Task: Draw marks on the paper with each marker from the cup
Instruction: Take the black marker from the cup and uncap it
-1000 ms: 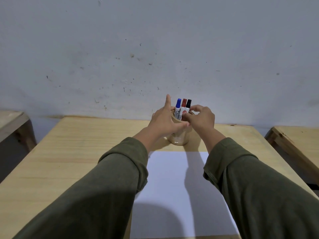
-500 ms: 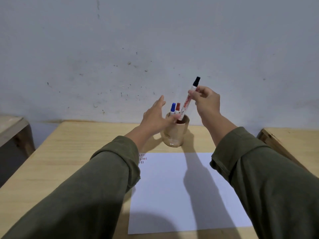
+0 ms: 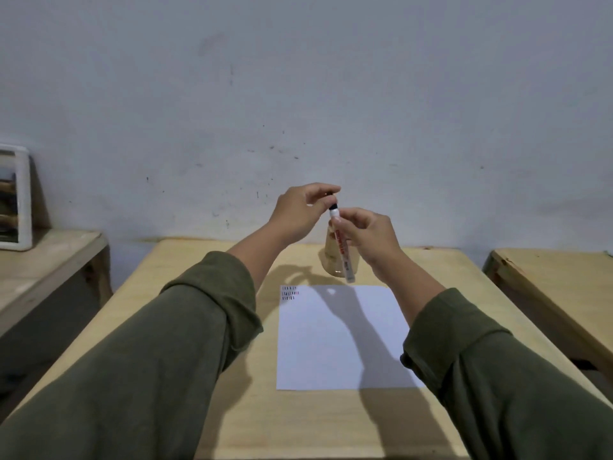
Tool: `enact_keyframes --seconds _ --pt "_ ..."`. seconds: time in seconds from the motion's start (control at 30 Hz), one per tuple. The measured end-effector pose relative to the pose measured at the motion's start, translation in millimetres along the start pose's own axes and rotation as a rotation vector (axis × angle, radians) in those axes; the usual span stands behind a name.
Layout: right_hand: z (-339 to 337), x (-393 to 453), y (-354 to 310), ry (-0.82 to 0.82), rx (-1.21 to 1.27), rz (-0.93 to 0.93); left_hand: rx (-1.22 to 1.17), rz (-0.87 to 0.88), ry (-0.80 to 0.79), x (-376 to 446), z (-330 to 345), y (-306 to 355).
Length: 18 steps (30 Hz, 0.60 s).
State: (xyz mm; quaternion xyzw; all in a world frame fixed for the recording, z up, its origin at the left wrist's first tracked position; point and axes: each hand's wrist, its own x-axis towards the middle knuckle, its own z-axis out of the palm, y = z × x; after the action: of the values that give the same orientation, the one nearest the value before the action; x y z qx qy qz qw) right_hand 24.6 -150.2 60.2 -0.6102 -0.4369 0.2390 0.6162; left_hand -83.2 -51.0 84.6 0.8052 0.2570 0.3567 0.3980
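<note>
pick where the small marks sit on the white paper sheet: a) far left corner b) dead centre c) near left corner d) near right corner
a: the rows of small marks sit in the far left corner of the white paper sheet, towards the cup; the rest of the sheet shows none.

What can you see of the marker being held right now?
The marker is a slim white barrel with red print and a black tip end. It is held in the air above the table, in front of the cup, tilted, tip end up and leaning left. The right hand grips its barrel; the left hand pinches the top, where the cap seems to be coming off. Its lower end hangs free just above the paper.
</note>
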Motion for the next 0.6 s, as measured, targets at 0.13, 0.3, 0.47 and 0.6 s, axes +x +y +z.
enact_keyframes --seconds 0.13,0.3,0.47,0.6 --pt "5 -17 -4 -0.086 0.107 0.052 -0.088 -0.064 -0.004 -16 -7 -5" --pt "-2 -26 -11 -0.332 0.197 0.116 -0.159 -0.197 0.054 -25 -20 -11" --pt "-4 -23 -14 -0.376 0.361 0.163 -0.259 -0.278 0.054 -28 -26 -16" --pt "2 -19 -13 -0.170 0.518 0.144 -0.216 -0.205 0.058 -28 -21 -18"
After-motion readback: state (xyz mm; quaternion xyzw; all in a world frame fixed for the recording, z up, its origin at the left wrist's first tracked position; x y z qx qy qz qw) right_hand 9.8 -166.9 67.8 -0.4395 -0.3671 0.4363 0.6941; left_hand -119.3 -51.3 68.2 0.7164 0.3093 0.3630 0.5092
